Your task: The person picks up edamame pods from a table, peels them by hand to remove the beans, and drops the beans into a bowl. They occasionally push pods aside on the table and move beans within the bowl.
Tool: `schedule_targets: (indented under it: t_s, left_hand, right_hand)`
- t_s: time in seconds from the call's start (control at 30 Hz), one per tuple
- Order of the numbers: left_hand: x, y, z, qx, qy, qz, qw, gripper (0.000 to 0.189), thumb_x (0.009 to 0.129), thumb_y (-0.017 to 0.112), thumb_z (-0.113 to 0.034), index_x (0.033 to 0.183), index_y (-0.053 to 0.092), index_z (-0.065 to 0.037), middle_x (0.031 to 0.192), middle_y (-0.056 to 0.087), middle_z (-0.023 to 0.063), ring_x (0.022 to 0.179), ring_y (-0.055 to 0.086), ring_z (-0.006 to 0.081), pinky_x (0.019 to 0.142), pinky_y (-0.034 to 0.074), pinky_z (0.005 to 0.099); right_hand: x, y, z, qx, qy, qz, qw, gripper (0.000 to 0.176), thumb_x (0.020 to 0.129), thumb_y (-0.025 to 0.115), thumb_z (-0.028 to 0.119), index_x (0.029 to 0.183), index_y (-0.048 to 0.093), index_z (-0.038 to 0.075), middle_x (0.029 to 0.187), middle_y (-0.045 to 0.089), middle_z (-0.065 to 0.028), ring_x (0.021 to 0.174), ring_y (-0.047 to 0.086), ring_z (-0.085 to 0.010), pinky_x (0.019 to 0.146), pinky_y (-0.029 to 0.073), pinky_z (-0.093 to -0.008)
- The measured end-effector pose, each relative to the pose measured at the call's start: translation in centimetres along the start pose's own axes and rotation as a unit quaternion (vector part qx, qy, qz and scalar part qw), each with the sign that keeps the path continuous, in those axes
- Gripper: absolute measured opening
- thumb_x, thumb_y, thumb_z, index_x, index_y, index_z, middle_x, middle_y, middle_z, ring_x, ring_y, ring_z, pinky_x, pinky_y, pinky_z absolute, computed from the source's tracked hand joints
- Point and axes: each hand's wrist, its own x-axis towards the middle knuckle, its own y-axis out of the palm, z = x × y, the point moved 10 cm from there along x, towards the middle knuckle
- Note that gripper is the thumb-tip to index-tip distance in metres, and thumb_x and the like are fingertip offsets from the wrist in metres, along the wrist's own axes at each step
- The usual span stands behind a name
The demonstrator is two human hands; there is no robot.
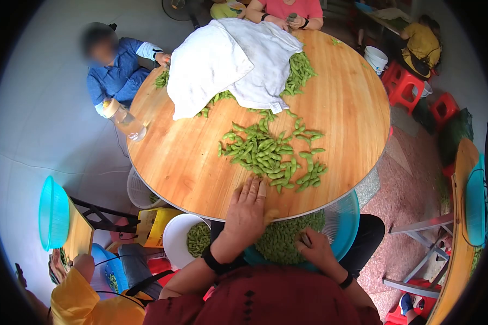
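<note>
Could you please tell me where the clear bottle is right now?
In the head view, the clear bottle is at the left edge of the round wooden table, beside the person in blue and left of the white cloth.

One bottle (pixel 129 123) beyond your left hand (pixel 246 211)
Beneath your right hand (pixel 317 250), one turquoise basin (pixel 353 223); left of both, one white tub (pixel 172 238).

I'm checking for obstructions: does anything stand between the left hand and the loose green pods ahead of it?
Nothing visible does: the left hand rests beside the green pods' near edge. The white cloth lies beyond them.
</note>
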Motion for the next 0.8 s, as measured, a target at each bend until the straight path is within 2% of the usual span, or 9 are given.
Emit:
schedule_targets:
  t_s: [0.13,0.27,0.37,0.43,0.47,0.5,0.57,0.67,0.8]
  left_hand:
    - [-0.8,0.9,-0.5,0.047,-0.008,0.054,0.997,0.094,0.084,0.057,-0.056,0.141,0.028,0.012,0.145,0.033,0.0315,0.138,0.032,0.0416,0.112,0.025,0.0508]
    - [-2.1,0.1,3.2,0.054,-0.046,0.056,0.996,0.093,0.085,0.059,-0.052,0.144,0.023,0.009,0.148,0.028,0.0307,0.138,0.029,0.0438,0.113,0.023,0.0515]
    - [-6.5,-3.1,11.1,0.102,-0.159,-0.012,0.982,0.088,0.085,0.063,-0.046,0.147,0.023,0.003,0.150,0.028,0.0269,0.139,0.027,0.0440,0.113,0.021,0.0532]
    - [-12.0,-3.7,19.3,0.234,-0.291,-0.003,0.928,0.085,0.090,0.054,-0.051,0.148,0.021,0.002,0.150,0.028,0.0258,0.141,0.022,0.0441,0.111,0.019,0.0609]
    - [-13.8,-5.2,21.7,0.313,-0.400,0.029,0.861,0.079,0.090,0.056,-0.047,0.145,0.029,0.003,0.150,0.028,0.0262,0.142,0.021,0.0432,0.111,0.019,0.0596]
    - [-13.4,-7.7,20.2,0.338,-0.414,0.023,0.845,0.068,0.089,0.057,-0.042,0.139,0.042,0.002,0.148,0.032,0.0255,0.141,0.022,0.0435,0.111,0.020,0.0591]
    - [-11.1,-10.2,16.8,0.324,-0.298,-0.073,0.895,0.055,0.087,0.061,-0.032,0.131,0.052,-0.001,0.144,0.038,0.0244,0.138,0.030,0.0425,0.109,0.026,0.0577]
    - [-5.3,-7.5,8.7,0.090,-0.105,-0.047,0.989,0.052,0.083,0.066,-0.021,0.129,0.053,-0.002,0.140,0.044,0.0231,0.132,0.040,0.0405,0.107,0.032,0.0540]
    - [-0.6,-1.6,1.2,0.017,-0.002,0.021,1.000,0.060,0.086,0.064,-0.024,0.136,0.043,0.002,0.143,0.040,0.0252,0.135,0.036,0.0412,0.111,0.029,0.0516]
  right_hand:
    - [-0.2,-0.1,0.3,0.004,-0.013,0.004,1.000,0.019,0.077,0.065,0.017,0.089,0.060,0.003,0.063,0.049,-0.0101,0.058,0.051,-0.0225,0.057,0.042,-0.0344]
    - [-0.1,0.0,0.7,0.025,0.011,0.022,0.999,0.019,0.077,0.065,0.017,0.089,0.060,0.002,0.063,0.049,-0.0093,0.057,0.051,-0.0220,0.057,0.043,-0.0342]
    - [-0.1,-0.3,0.6,0.033,0.009,0.020,0.999,0.019,0.078,0.065,0.017,0.089,0.060,0.002,0.063,0.050,-0.0095,0.057,0.053,-0.0239,0.058,0.044,-0.0345]
    - [-0.2,-0.5,0.9,0.032,-0.003,0.021,0.999,0.018,0.078,0.065,0.016,0.089,0.060,0.002,0.065,0.052,-0.0105,0.059,0.055,-0.0254,0.059,0.044,-0.0352]
    - [-0.3,-0.6,1.1,0.024,-0.018,0.023,0.999,0.018,0.079,0.064,0.016,0.089,0.060,0.002,0.067,0.054,-0.0115,0.062,0.056,-0.0269,0.060,0.045,-0.0359]
    - [-0.2,-0.7,0.7,0.026,-0.017,0.020,0.999,0.018,0.079,0.064,0.016,0.089,0.060,0.002,0.067,0.054,-0.0115,0.062,0.056,-0.0269,0.060,0.045,-0.0359]
    - [-0.2,0.3,0.7,0.008,-0.079,0.054,0.995,0.015,0.079,0.063,0.014,0.089,0.061,0.002,0.075,0.056,-0.0142,0.069,0.058,-0.0306,0.063,0.045,-0.0379]
    - [-0.3,0.8,0.7,-0.004,-0.096,0.062,0.993,0.015,0.079,0.062,0.014,0.089,0.061,0.003,0.079,0.057,-0.0150,0.074,0.058,-0.0324,0.066,0.045,-0.0395]
    - [-0.1,1.2,1.1,-0.012,-0.096,0.090,0.991,0.016,0.079,0.063,0.015,0.089,0.061,0.003,0.078,0.056,-0.0146,0.074,0.058,-0.0328,0.066,0.045,-0.0400]
